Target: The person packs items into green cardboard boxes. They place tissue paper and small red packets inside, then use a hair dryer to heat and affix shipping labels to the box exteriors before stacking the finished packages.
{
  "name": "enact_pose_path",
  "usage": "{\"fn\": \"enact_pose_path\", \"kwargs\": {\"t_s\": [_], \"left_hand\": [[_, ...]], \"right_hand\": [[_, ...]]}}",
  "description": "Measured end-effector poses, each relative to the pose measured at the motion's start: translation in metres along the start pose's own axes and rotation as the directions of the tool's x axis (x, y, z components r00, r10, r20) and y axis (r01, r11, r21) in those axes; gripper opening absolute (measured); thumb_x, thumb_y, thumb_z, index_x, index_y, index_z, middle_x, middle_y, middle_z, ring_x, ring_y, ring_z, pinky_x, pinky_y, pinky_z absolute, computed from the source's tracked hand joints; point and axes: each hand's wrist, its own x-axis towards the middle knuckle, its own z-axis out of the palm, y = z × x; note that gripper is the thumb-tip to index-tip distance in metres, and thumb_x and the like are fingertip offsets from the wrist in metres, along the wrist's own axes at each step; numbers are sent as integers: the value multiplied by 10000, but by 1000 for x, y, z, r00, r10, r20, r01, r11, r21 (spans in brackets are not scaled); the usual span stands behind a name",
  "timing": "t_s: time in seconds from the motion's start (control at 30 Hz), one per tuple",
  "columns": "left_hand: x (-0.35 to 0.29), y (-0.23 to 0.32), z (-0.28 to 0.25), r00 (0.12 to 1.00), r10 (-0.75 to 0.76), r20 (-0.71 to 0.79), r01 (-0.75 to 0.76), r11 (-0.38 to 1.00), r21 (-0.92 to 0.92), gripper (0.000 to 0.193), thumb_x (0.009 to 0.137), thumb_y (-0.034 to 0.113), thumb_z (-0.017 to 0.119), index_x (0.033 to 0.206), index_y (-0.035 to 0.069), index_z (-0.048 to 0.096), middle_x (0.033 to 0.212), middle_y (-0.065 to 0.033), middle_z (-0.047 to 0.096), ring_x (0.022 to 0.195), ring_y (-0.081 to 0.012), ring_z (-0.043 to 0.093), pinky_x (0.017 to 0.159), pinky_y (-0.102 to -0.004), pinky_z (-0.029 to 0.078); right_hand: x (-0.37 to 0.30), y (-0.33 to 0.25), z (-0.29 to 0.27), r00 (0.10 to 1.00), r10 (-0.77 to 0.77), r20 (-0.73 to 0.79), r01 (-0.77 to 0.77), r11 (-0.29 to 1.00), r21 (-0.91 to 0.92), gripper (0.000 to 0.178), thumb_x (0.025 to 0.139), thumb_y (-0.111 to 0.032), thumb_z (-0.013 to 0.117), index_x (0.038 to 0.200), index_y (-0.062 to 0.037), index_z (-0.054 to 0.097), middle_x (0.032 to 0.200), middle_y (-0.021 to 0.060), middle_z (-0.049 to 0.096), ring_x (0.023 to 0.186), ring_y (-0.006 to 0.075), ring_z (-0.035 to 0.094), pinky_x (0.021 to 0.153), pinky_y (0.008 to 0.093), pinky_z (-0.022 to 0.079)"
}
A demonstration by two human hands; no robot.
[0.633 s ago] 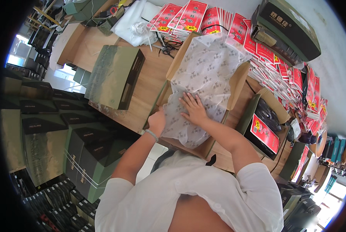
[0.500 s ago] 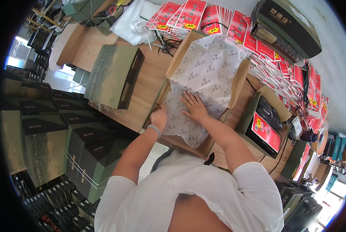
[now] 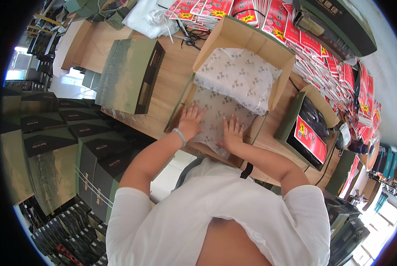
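In front of me an open cardboard box [image 3: 242, 36] with a green outer side and a brown inside lies at a slant on the wooden table. Printed white tissue paper [image 3: 238, 77] lines it and is folded over in its far part. My left hand [image 3: 191, 122], fingers apart, presses flat on the paper by the left wall. A pale bracelet circles that wrist. To the right, my right hand [image 3: 232, 134] also rests on the paper with its fingers spread. Whatever lies beneath the paper is hidden.
A closed green box [image 3: 127, 80] stands left of the open one. At right, another open box [image 3: 291, 119] holds a black wrapped item and a red card [image 3: 310, 141]. Red packets [image 3: 322, 66] pile up behind, near scissors [image 3: 191, 39]. Stacked boxes [image 3: 52, 155] fill the left.
My left hand has opened from a closed grip at the box's left edge onto the paper. My right hand has drawn nearer to me. The far paper now lies folded lower, baring the box's far wall.
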Motion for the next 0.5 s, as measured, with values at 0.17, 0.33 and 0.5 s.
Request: {"fn": "enact_pose_path", "kwargs": {"t_s": [0.17,0.33,0.5], "left_hand": [[16,-2,9,973,93,213,-121,985,124,1185,691,556,766,1545,292,-12,1603,-149,-63,1478,-332,-10,1170,-501,78],[11,-11,14,979,53,197,-79,988,130,1333,574,552,843,1533,345,-59,1590,-184,-125,1468,-388,-50,1160,-529,71],[9,-9,17,980,39,195,-75,980,184,1367,553,591,839,1528,346,-87,1583,-193,-149,1462,-409,-57,1155,-542,73]], "right_hand": [[-7,-7,2,986,105,128,-85,985,-148,1283,628,-648,761,1545,-253,-44,1591,163,-137,1445,461,-36,1097,685,75],[-8,13,4,954,194,227,-127,952,-279,1321,622,-667,749,1532,-261,-120,1580,139,-211,1445,468,-48,1081,710,45],[-17,7,14,968,239,82,-122,728,-674,1187,772,-543,687,1516,-215,-179,1591,201,-28,1442,479,28,1100,680,7]]}}
